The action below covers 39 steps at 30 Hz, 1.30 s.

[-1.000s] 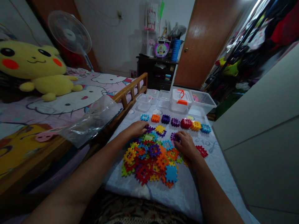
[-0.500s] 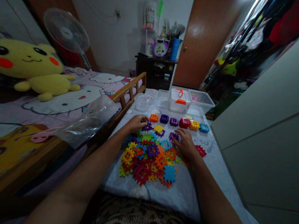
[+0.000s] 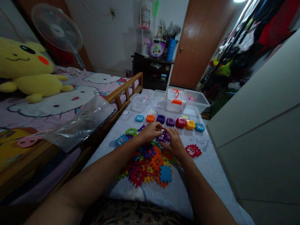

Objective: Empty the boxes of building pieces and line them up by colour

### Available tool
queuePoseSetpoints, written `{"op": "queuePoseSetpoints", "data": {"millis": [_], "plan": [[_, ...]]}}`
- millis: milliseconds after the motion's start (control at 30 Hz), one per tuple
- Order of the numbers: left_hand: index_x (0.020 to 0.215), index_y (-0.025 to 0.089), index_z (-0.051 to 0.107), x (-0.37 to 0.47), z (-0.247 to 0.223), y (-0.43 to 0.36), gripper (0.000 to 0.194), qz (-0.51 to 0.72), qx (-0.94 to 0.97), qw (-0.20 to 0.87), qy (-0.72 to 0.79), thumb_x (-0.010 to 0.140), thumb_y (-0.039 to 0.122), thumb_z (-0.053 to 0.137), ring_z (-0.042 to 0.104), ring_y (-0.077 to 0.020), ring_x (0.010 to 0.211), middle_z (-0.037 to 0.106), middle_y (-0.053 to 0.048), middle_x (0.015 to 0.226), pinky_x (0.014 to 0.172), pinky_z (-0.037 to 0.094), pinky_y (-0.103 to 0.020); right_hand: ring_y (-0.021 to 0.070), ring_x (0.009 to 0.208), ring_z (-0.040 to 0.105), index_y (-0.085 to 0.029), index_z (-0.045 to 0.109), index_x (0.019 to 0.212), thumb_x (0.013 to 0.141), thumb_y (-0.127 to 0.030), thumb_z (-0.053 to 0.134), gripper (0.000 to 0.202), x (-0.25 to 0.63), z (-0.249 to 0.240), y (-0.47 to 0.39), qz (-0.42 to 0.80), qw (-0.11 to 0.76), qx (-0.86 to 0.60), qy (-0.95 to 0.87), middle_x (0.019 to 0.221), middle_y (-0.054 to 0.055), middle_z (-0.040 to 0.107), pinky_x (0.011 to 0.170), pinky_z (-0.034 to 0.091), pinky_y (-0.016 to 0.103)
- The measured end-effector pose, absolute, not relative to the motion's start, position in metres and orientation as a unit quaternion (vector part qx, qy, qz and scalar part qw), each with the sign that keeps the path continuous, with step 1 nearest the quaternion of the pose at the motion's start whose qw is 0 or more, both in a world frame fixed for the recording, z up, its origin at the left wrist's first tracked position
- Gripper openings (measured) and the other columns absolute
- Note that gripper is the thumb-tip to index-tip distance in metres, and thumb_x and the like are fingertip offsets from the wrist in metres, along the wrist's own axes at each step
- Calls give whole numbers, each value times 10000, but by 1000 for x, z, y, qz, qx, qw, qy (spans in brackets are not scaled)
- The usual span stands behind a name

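My left hand [image 3: 152, 132] is over the far side of the heap, its fingers closed in a pinch with a sliver of yellow tile [image 3: 156, 128] showing at the tips. Close beside it, my right hand [image 3: 173, 143] curves its thumb and fingers around a purple window tile [image 3: 163, 137]. The two hands nearly touch. Under and in front of them lies a heap of notched plastic tiles [image 3: 156, 162] in red, orange, yellow, green and blue. My left forearm hides part of this heap.
A row of joined tile blocks, with an orange block [image 3: 150, 118] and a red block [image 3: 181, 122], runs across the table [image 3: 211, 168]. Red tiles [image 3: 193, 150] lie at the right. Clear containers [image 3: 138, 103] and a lidded box [image 3: 175, 100] stand behind. A wooden bed rail [image 3: 126, 90] borders the left.
My left hand has moved right from the purple tiles at the left and now pinches the yellow tile. My right hand has shifted slightly left with the purple tile. The view has turned slightly.
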State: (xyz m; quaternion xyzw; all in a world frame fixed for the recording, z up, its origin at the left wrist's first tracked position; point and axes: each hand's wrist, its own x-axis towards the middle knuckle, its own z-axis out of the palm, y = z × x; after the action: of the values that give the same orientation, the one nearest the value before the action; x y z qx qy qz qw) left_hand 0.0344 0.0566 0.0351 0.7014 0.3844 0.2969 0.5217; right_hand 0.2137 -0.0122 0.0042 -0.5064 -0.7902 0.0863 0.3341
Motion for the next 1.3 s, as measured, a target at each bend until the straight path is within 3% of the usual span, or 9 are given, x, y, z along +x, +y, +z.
{"op": "queuePoseSetpoints", "data": {"millis": [200, 333, 500, 667, 867, 1300], "plan": [[886, 153, 630, 32, 28, 52, 237, 308, 630, 586, 406, 655, 167, 676, 555, -97, 602, 576, 40, 694, 582, 440, -216, 310, 1121, 537, -188, 582, 1295, 775, -327, 739, 561, 214, 3, -12, 76, 313, -505, -801, 1180, 126, 614, 1005, 438, 491], [903, 157, 626, 30, 29, 51, 238, 308, 631, 574, 421, 671, 193, 667, 582, -114, 619, 596, 25, 714, 602, 467, -237, 297, 1076, 551, -200, 614, 1229, 762, -343, 755, 508, 214, 4, -11, 85, 306, -501, -805, 1141, 111, 620, 978, 455, 477], [938, 183, 650, -5, 38, 63, 274, 308, 722, 458, 418, 716, 342, 670, 667, -203, 834, 699, -47, 899, 796, 535, -334, 307, 1122, 538, -191, 620, 1234, 797, -347, 703, 471, 243, 0, -7, 46, 339, -589, -732, 1173, 129, 585, 992, 451, 475], [1007, 186, 681, -74, 29, 78, 426, 306, 746, 288, 517, 769, 531, 610, 671, -266, 971, 724, -90, 1045, 934, 509, -400, 326, 1117, 534, -198, 646, 1221, 810, -387, 680, 454, 268, -9, -7, 29, 257, -677, -689, 1177, 131, 586, 979, 443, 483], [923, 182, 695, -120, 0, 81, 512, 305, 700, 281, 581, 713, 640, 605, 689, -274, 916, 743, -90, 980, 858, 537, -372, 318, 1124, 530, -215, 629, 1264, 810, -386, 679, 487, 257, -10, -6, 42, 168, -682, -711, 1198, 129, 604, 955, 422, 447], [921, 173, 700, -117, -23, 75, 450, 359, 677, 280, 578, 742, 576, 607, 671, -242, 893, 734, -75, 947, 897, 518, -365, 311, 1087, 527, -217, 614, 1284, 798, -429, 680, 534, 248, -13, -3, 41, 130, -687, -714, 1195, 125, 608, 930, 402, 430]]}}
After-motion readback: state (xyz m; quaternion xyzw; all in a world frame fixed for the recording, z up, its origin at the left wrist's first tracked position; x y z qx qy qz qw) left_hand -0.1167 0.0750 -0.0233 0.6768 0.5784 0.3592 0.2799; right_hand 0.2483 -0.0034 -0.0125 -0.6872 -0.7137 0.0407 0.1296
